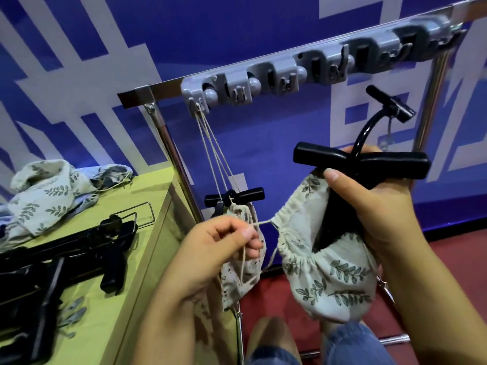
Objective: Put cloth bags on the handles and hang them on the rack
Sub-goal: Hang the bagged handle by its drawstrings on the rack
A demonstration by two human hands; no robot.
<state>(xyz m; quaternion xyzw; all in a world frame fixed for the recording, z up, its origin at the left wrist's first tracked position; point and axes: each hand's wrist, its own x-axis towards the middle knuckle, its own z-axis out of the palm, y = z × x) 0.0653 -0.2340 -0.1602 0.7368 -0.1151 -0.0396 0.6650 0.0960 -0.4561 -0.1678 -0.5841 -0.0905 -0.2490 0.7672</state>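
While right hand [369, 206] clamps black handle [361, 162] with leaf-print cloth bag [326, 280] partly over its lower end, left hand [224, 248] pinches bag's drawstring [261, 223], cord running taut to bag mouth. Both grips closed on their things, none apart. Head view: grey hook rack [290, 75] on metal frame [168, 143] above; second bagged handle [237, 198] already hangs from leftmost hook by cords. Yellow surface [105, 285] at left carries loose bags [44, 196] and bare black handles [66, 254].
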